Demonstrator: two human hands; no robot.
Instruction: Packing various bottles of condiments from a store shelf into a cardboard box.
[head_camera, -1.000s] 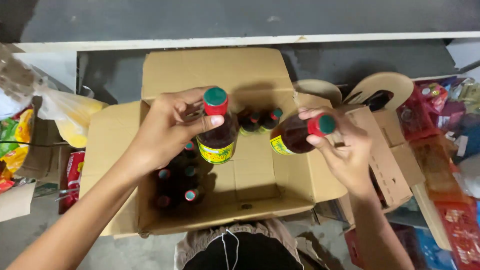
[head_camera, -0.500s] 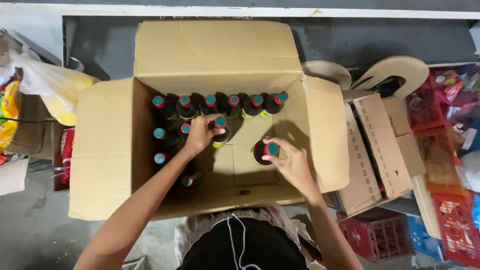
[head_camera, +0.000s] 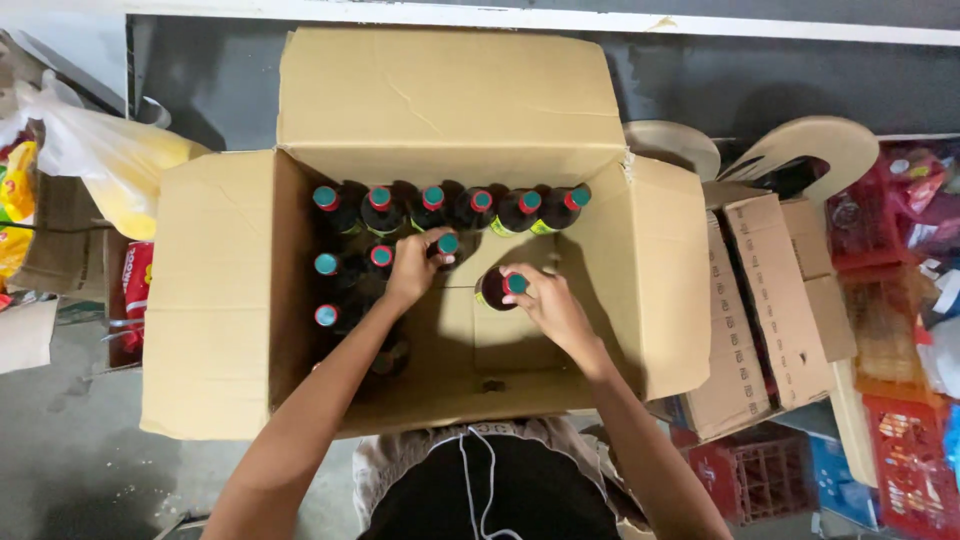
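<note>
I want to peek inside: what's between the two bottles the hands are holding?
Only bare box floor separates the left hand's bottle from the right hand's bottle, in the head view.

Both hands have lowered their bottles (head_camera: 447, 245) into the box (head_camera: 660, 300).

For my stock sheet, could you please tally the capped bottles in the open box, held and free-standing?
Free-standing bottles: 9
Left-held bottle, in left hand: 1
Right-held bottle, in right hand: 1
Total: 11 caps showing; the arm may hide more.
</note>
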